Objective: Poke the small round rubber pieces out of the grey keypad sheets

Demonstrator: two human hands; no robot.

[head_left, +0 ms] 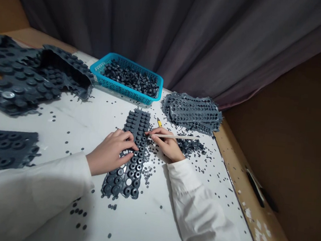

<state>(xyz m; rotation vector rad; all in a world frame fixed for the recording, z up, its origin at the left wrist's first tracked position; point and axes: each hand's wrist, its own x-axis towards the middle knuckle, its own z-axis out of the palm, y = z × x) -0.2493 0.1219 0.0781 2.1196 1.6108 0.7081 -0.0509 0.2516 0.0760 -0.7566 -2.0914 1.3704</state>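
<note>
A dark grey rubber sheet (139, 121) with rows of round, ring-topped studs lies lengthwise in front of me. My left hand (113, 150) rests on its left side, fingers apart and fingertips touching the studs. Beside the sheet's right edge, my right hand (168, 146) pinches a thin white stick (187, 137), whose dark tip reaches the studs there. A yellow and black pen-like thing (159, 123) pokes out behind the right fingers; whether it is held or lying down I cannot tell. Small dark discs (148, 175) are scattered right of the sheet.
A blue basket (156, 86) of small dark rubber pieces stands at the back. Perforated sheets (194, 110) are stacked at right, near a heap of dark bits (190, 145). Studded sheets (25, 81) pile up at left, another (7, 147) nearer. A black-handled tool (254, 188) lies along the right ledge.
</note>
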